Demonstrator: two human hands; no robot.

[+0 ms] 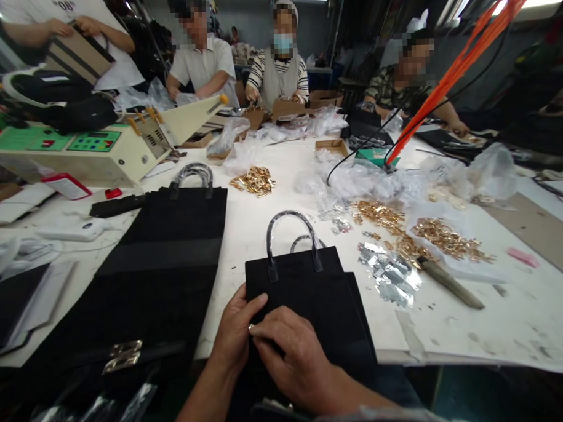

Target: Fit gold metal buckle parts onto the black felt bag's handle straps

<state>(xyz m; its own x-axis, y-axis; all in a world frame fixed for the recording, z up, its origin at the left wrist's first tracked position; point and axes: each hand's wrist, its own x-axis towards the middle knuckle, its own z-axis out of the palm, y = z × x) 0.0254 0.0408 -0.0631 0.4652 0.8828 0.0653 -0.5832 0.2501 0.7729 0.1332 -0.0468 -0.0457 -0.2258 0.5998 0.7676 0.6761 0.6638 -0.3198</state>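
A black handbag panel (303,290) with looped, plastic-wrapped handles (291,220) leans over the table's front edge. My left hand (234,329) is closed on the panel's left edge, thumb lying on its front face. Against that same edge, the thumb and forefinger of my right hand (291,352) pinch a small shiny metal piece (251,327); its exact form is mostly hidden by the fingers. A second black panel shows behind the held one on the right. To the left lies a stack of black handbag panels (166,227), with a gold clasp (124,355) near its lower end.
Gold fittings (255,181) lie in a heap beyond the bag. More gold fittings (448,236), silver plates (389,272) and a hammer-like tool (453,285) are at right. A cream machine (76,156) stands at left. Several co-workers sit or stand across the table (461,340).
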